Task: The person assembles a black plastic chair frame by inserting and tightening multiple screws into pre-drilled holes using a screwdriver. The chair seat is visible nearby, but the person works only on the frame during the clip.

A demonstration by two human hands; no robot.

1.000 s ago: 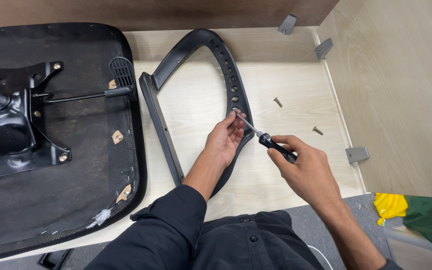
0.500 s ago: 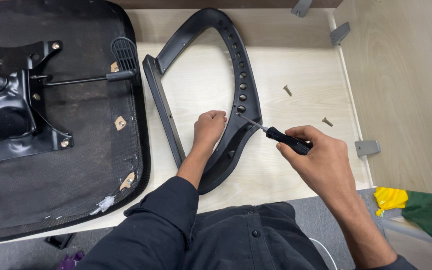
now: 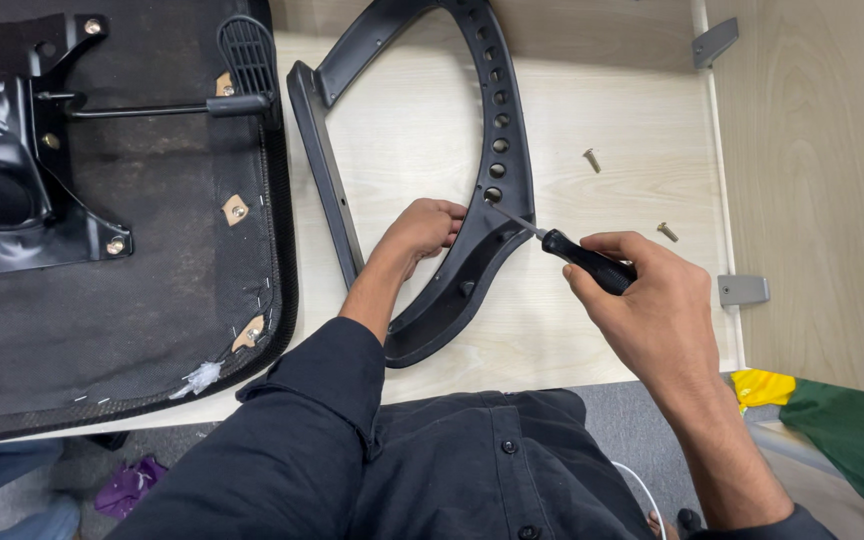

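Screwdriver (image 3: 570,250) tip sitting at armrest (image 3: 500,170) hole
Right hand (image 3: 652,310) gripping the handle; left hand (image 3: 422,228) seemingly clasping the armrest edge

A single head-worn camera looks steeply down from above the person's chest, close over a light wooden tabletop (image 3: 602,330). It faces forward across that tabletop toward its far edge at the top of the frame. An upturned black chair seat (image 3: 122,250) fills the tabletop's left side; a wooden side panel (image 3: 822,180) rises along its right edge.
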